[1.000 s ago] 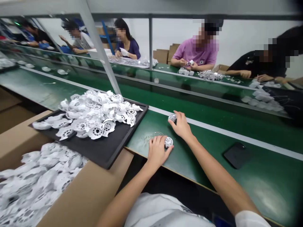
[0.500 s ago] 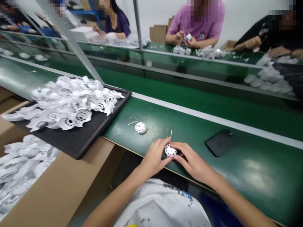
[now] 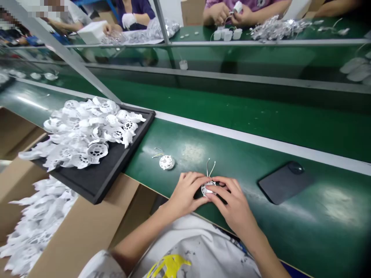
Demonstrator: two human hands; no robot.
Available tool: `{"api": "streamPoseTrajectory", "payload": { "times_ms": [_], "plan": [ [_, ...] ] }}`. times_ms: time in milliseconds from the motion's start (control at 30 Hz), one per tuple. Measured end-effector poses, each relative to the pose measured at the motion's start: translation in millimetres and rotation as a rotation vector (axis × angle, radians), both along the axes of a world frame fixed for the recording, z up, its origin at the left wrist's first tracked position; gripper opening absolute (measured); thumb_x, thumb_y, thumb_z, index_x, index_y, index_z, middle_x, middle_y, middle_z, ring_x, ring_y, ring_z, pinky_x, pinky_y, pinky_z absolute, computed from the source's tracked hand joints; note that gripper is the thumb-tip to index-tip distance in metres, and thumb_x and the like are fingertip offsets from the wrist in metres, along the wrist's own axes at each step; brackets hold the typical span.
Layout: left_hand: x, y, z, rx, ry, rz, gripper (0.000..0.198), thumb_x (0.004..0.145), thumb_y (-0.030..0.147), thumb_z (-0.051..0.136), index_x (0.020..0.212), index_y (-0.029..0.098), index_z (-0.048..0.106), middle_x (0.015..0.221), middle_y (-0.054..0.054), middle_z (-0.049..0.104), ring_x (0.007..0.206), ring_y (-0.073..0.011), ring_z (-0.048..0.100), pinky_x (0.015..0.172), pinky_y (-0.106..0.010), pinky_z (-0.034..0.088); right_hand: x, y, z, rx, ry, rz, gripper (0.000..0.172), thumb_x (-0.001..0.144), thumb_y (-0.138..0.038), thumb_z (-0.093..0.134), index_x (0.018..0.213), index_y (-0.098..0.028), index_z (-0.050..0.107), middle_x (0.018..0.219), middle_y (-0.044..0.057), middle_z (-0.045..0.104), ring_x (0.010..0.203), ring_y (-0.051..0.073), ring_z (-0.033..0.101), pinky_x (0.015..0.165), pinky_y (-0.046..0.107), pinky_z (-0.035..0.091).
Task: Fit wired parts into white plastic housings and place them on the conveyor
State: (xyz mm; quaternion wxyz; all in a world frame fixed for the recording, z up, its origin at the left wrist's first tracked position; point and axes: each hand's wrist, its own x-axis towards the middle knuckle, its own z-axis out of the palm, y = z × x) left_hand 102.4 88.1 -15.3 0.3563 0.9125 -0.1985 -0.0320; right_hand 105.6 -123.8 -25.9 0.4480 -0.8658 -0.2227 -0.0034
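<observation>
Between my hands, near the green table's front edge, is a round white part (image 3: 207, 189) with two thin wires standing up from its far side. My left hand (image 3: 187, 193) grips its left side with thumb and fingers. From the right, my right hand (image 3: 233, 199) holds the same part, its index finger lying across the top face. Left of my hands, a second round white part (image 3: 166, 162) with thin wires lies on the green table (image 3: 232, 154).
A black tray (image 3: 116, 170) heaped with white plastic pieces (image 3: 87, 131) stands at the left. Below it is a cardboard box (image 3: 75, 231) of similar pieces. A black phone (image 3: 282, 183) lies at the right. People work across the line, beyond a metal post (image 3: 84, 69).
My right index finger has moved onto the top of the part, and its wires now show more upright and spread. The view has tilted down, so the co-workers appear higher up.
</observation>
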Motion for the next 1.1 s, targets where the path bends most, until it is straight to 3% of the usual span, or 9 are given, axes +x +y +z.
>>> {"api": "streamPoseTrajectory", "payload": {
  "times_ms": [267, 433, 500, 567, 667, 800, 867, 967, 1100],
  "plan": [
    [20, -3, 6.0, 0.054, 0.066, -0.042, 0.05, 0.097, 0.055, 0.066, 0.136, 0.025, 0.055, 0.131, -0.006, 0.065, 0.114, -0.0217, 0.058, 0.095, -0.038, 0.036, 6, 10, -5.0, -0.032, -0.115, -0.151, 0.021, 0.095, -0.024, 0.07, 0.113, -0.032, 0.076, 0.121, 0.0, 0.065, 0.103, 0.009, 0.057, 0.091, 0.024, 0.052],
    [2, 12, 18.6, 0.085, -0.2, -0.04, 0.06, 0.097, 0.058, 0.064, 0.145, 0.024, 0.052, 0.137, -0.009, 0.064, 0.116, -0.0242, 0.06, 0.092, -0.039, 0.041, -1, 2, -12.9, -0.08, -0.19, -0.106, 0.02, 0.097, -0.028, 0.067, 0.116, -0.028, 0.074, 0.125, 0.002, 0.064, 0.103, 0.011, 0.062, 0.093, 0.026, 0.051],
    [-2, 44, 29.9, 0.087, -0.389, 0.114, 0.05, 0.097, 0.049, 0.067, 0.138, 0.025, 0.057, 0.13, -0.009, 0.066, 0.115, -0.0234, 0.061, 0.095, -0.04, 0.043, -5, -3, -17.8, -0.134, -0.21, -0.071, 0.023, 0.099, -0.032, 0.064, 0.119, -0.028, 0.074, 0.128, 0.004, 0.064, 0.106, 0.013, 0.064, 0.093, 0.028, 0.05],
    [2, 94, 40.5, 0.174, -0.504, 0.406, 0.03, 0.099, 0.036, 0.064, 0.127, 0.025, 0.063, 0.121, -0.008, 0.069, 0.113, -0.0229, 0.062, 0.097, -0.04, 0.043, -3, -8, -23.9, -0.192, -0.237, -0.049, 0.024, 0.101, -0.038, 0.06, 0.118, -0.03, 0.074, 0.127, 0.003, 0.065, 0.11, 0.016, 0.065, 0.095, 0.031, 0.049],
    [25, 181, 46.4, 0.384, -0.423, 0.784, 0.03, 0.1, 0.033, 0.059, 0.128, 0.021, 0.064, 0.12, -0.011, 0.069, 0.114, -0.028, 0.061, 0.098, -0.044, 0.044, 16, -14, -30.2, -0.234, -0.265, -0.049, 0.031, 0.102, -0.049, 0.055, 0.113, -0.028, 0.076, 0.123, 0.004, 0.067, 0.112, 0.019, 0.064, 0.099, 0.035, 0.047],
    [55, 251, 44.1, 0.466, -0.218, 0.78, 0.032, 0.098, 0.032, 0.062, 0.124, 0.016, 0.069, 0.116, -0.013, 0.073, 0.115, -0.0336, 0.062, 0.103, -0.051, 0.045, 59, -17, -14.0, -0.31, -0.326, -0.051, 0.05, 0.101, -0.063, 0.048, 0.109, -0.022, 0.076, 0.121, 0.007, 0.067, 0.108, 0.02, 0.063, 0.093, 0.035, 0.048],
    [53, 248, 46.7, 0.374, -0.319, 0.846, 0.029, 0.101, 0.03, 0.055, 0.12, 0.016, 0.071, 0.117, -0.013, 0.073, 0.115, -0.0324, 0.063, 0.107, -0.052, 0.043, 67, -15, 6.4, -0.406, -0.363, -0.041, 0.052, 0.099, -0.065, 0.05, 0.123, -0.025, 0.074, 0.127, 0.009, 0.065, 0.113, 0.022, 0.061, 0.089, 0.035, 0.048],
    [28, 198, 54.6, -0.078, -0.406, 0.875, 0.037, 0.104, 0.037, 0.053, 0.137, 0.022, 0.064, 0.112, -0.009, 0.07, 0.099, -0.0226, 0.066, 0.093, -0.038, 0.052, 49, 2, 36.7, -0.307, -0.49, -0.103, 0.045, 0.095, -0.045, 0.066, 0.137, -0.027, 0.064, 0.132, 0.009, 0.063, 0.122, 0.024, 0.061, 0.108, 0.041, 0.049],
    [-13, 106, 58.7, -0.705, 0.189, 0.397, 0.048, 0.1, 0.04, 0.065, 0.145, 0.028, 0.053, 0.086, -0.001, 0.059, 0.069, -0.0119, 0.056, 0.061, -0.022, 0.048, 7, 45, 49.2, -0.251, -0.475, 0.311, 0.067, 0.089, -0.045, 0.076, 0.146, -0.022, 0.05, 0.141, 0.013, 0.055, 0.131, 0.024, 0.056, 0.106, 0.039, 0.056]
  ]
}}
